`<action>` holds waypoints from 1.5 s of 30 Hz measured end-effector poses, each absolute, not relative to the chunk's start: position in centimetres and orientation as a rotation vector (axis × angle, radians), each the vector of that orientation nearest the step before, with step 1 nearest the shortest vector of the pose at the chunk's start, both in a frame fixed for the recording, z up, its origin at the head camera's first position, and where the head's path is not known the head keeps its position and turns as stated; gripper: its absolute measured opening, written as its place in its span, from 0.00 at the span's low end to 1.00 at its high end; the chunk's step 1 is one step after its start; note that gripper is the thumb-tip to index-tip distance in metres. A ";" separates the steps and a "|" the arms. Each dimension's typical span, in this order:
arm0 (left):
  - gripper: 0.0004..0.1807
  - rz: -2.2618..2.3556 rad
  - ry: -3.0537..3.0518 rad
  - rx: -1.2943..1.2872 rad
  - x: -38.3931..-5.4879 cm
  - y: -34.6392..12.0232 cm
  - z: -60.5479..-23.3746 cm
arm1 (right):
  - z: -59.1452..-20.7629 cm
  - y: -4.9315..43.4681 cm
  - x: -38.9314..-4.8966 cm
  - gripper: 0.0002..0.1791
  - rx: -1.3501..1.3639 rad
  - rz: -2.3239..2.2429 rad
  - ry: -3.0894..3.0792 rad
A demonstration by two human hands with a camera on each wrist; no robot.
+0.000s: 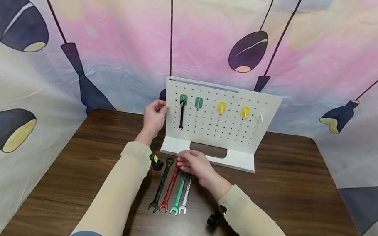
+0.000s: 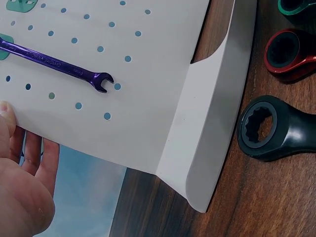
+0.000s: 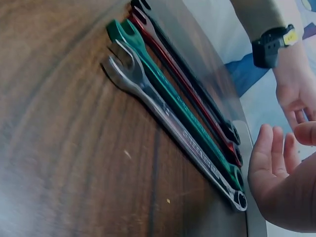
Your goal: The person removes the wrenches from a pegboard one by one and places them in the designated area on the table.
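Note:
At the white pegboard's (image 1: 206, 129) left edge, my left hand (image 1: 154, 117) pinches the board, thumb in front and fingers behind. A small dark purple combination wrench (image 2: 59, 64) hangs from the leftmost green hook (image 1: 183, 98). Below the board lie a black wrench (image 1: 161, 185), a red wrench (image 1: 170, 188), a green wrench (image 1: 179, 192) and a silver wrench (image 1: 186, 193), side by side, ring ends toward the board. My right hand (image 1: 197, 166) hovers by the ring ends with loosely bent fingers and nothing held. In the right wrist view its fingertips (image 3: 265, 132) stand apart from the wrenches.
Along the board are another green hook (image 1: 198, 103), two yellow hooks, one of them the middle yellow hook (image 1: 221, 107), and a clear hook (image 1: 261, 116). The board's base has a cut-out. Behind the brown wooden table (image 1: 294, 187) hangs a printed cloth (image 1: 123, 18).

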State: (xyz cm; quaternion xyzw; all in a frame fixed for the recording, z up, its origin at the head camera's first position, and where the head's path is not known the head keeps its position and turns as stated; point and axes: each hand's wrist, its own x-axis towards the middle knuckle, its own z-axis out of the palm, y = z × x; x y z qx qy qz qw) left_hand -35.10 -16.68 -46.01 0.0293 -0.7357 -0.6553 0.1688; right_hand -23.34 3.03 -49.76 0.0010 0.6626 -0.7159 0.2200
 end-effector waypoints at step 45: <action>0.05 -1.820 -2.081 0.039 -35.1 -16.8 -46.4 | -47.7 -2.0 -29.6 0.24 -0.041 -2.202 2.537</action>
